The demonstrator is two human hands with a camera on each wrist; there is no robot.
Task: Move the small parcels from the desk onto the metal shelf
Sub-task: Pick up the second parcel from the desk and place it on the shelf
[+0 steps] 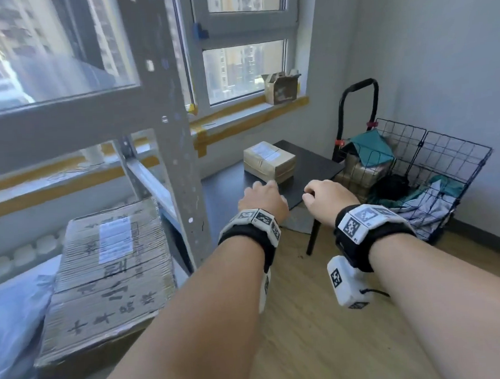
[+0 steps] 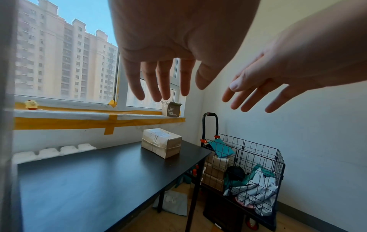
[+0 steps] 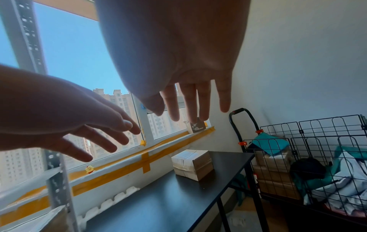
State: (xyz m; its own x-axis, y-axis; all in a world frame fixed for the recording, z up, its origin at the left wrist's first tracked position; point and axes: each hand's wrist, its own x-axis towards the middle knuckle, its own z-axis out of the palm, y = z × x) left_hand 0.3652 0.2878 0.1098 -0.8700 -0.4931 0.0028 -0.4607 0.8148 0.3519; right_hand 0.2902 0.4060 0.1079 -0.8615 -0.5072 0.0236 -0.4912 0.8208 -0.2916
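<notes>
Left hand (image 1: 262, 200) and right hand (image 1: 329, 197) both out over near edge of black desk (image 2: 89, 180), palms down, fingers spread straight, holding nothing. Small tan taped cardboard parcel (image 1: 269, 161) just beyond fingertips, on far desk corner near window, untouched; flat on its broad face, white label up, long axis skewed to desk edges. Black wire-mesh cart basket (image 1: 435, 172) right of desk: teal bag, brown boxes, dark item, crumpled grey-white bags inside. Grey metal shelf (image 1: 176, 152) at left, carrying large corrugated cardboard box (image 1: 107, 274) lying flat.
</notes>
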